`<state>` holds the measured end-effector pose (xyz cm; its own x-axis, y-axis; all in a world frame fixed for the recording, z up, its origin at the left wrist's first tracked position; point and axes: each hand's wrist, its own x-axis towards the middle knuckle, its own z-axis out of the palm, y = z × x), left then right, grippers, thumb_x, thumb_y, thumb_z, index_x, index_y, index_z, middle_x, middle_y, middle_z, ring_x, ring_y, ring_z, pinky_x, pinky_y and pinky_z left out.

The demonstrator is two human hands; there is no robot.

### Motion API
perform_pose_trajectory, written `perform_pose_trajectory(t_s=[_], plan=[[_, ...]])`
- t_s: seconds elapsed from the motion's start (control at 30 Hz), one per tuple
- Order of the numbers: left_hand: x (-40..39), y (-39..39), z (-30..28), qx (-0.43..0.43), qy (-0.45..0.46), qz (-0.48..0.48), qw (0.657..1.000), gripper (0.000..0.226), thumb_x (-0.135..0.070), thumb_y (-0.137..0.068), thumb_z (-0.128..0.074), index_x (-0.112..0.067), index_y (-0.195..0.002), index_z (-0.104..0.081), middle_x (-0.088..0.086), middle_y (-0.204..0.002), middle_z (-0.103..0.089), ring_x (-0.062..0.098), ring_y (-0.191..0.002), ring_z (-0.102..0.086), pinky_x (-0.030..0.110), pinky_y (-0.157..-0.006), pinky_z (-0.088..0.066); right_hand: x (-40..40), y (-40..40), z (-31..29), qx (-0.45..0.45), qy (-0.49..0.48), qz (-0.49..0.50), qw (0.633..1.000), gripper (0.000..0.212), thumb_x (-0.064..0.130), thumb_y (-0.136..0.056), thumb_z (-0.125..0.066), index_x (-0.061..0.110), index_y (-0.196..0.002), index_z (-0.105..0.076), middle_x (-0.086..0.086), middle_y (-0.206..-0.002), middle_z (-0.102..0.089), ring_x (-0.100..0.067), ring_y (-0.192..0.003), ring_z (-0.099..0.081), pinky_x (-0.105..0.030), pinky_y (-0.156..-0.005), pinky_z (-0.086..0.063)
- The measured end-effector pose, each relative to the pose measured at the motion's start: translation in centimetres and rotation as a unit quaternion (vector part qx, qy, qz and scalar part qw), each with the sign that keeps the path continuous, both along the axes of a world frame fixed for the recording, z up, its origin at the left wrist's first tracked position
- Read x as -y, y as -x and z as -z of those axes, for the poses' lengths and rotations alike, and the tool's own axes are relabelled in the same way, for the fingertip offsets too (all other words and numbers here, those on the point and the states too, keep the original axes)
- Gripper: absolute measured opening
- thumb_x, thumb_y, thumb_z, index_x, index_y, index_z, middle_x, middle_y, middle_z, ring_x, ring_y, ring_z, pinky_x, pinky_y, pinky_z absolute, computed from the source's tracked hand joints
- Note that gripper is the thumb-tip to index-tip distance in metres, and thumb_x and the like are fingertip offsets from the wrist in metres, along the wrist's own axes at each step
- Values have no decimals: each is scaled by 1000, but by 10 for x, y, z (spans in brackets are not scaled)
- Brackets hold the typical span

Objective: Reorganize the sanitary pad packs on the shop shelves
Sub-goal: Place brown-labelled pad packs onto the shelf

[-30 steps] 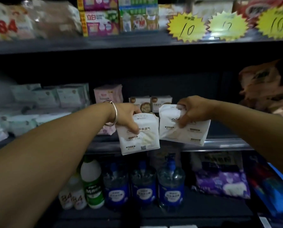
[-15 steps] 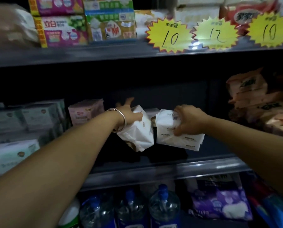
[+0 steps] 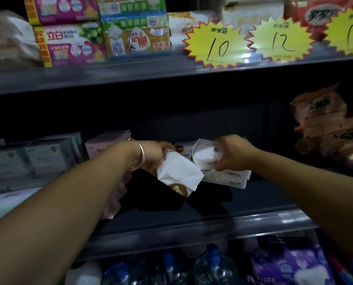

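Both my arms reach deep into the dark middle shelf (image 3: pixel 192 225). My left hand (image 3: pixel 154 156), with a silver bangle on the wrist, grips a white sanitary pad pack (image 3: pixel 178 173) that is tilted with its lower corner toward me. My right hand (image 3: pixel 232 155) holds a second white pad pack (image 3: pixel 223 171) just to the right, lying flatter. The two packs touch at their edges. Behind them, small white packs (image 3: pixel 182 150) stand at the back of the shelf. A pink pack (image 3: pixel 108 142) stands left of my left wrist.
Pale green pad packs (image 3: pixel 38 157) fill the middle shelf's left side and orange packs (image 3: pixel 323 124) its right. Soap boxes (image 3: pixel 68 42) and yellow price stars (image 3: pixel 216 46) line the upper shelf. Blue-capped bottles (image 3: pixel 210 264) and a purple pack (image 3: pixel 290 264) sit below.
Both hands carried the white packs from in front of the shelf edge up and into the middle shelf. The left pack tipped from upright to tilted. The view rose.
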<state>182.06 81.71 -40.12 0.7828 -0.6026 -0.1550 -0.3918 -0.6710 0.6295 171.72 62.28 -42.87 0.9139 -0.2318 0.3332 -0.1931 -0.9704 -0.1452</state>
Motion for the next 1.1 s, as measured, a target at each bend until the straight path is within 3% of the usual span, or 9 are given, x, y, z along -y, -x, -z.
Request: perform_pose_trajectory(t_s=[0.07, 0.13, 0.2, 0.3, 0.37, 0.57, 0.7, 0.9, 1.1], plan=[[-6, -6, -2, 60, -57, 41, 996, 80, 16, -72, -54, -42, -126, -45, 2, -135, -40, 20, -93, -56, 30, -67, -54, 3, -5, -1, 4, -15, 4, 1000, 42, 32, -68, -73, 17, -101, -53, 0, -97, -58, -22, -91, -56, -33, -80, -41], [-8, -14, -2, 100, -96, 64, 988, 91, 9, -67, -67, -44, -135, -38, -10, -152, -19, 23, -118, -49, 34, -82, -56, 5, -10, -1, 1, -16, 9, 1000, 49, 32, -67, -73, 16, -109, -54, -1, -101, -59, -23, -94, -57, -34, -84, -44], [-7, -16, 0, 140, -113, 66, 981, 89, 0, -66, -74, -41, -137, -38, -12, -154, -18, 21, -127, -43, 37, -94, -51, 6, -14, -1, -4, -14, 11, 1000, 51, 32, -68, -73, 16, -113, -54, -1, -103, -58, -23, -96, -56, -36, -88, -44], [-1, -19, 4, 149, -67, 67, 984, 76, -6, -73, -75, -22, -139, -41, -3, -127, -52, 19, -109, -58, 27, -85, -54, 9, -20, 1, 1, -9, 20, 1000, 58, 34, -69, -73, 16, -119, -51, -4, -113, -56, -25, -103, -54, -37, -93, -42], [6, -21, 6, 131, -61, 62, 988, 66, -14, -79, -73, -16, -138, -43, -4, -113, -52, 16, -95, -59, 16, -69, -52, 10, -24, 4, 8, -3, 31, 999, 63, 35, -70, -73, 16, -125, -48, -5, -119, -53, -26, -111, -51, -36, -95, -39], [32, -41, 22, 286, -220, 84, 929, 41, -44, -88, -58, -8, -107, -64, 2, -107, -62, 22, -94, -58, 25, -77, -41, 17, -45, 16, 3, 24, 66, 998, 71, 41, -71, -72, 17, -131, -42, -7, -128, -50, -29, -117, -48, -37, -98, -38], [52, -48, 31, 261, -208, 98, 938, 53, -54, -84, -58, -12, -117, -56, 1, -114, -57, 18, -95, -54, 23, -77, -40, 26, -51, 26, -20, 47, 84, 995, 72, 44, -72, -71, 17, -133, -42, -7, -131, -49, -30, -120, -46, -37, -100, -35], [59, -60, 52, 137, -150, 97, 974, 102, -53, -64, -78, -20, -145, -25, -2, -145, -38, 20, -129, -41, 33, -104, -39, 37, -55, 34, -34, 30, 87, 995, 61, 42, -73, -70, 15, -123, -49, -8, -124, -53, -30, -115, -50, -37, -96, -36], [46, -86, 49, 177, -110, 63, 976, 83, -34, -69, -81, -25, -139, -37, -5, -123, -47, 16, -108, -51, 23, -82, -44, 37, -64, 31, -39, 25, 70, 997, 66, 42, -73, -71, 16, -127, -46, -6, -128, -51, -27, -118, -48, -36, -100, -34]])
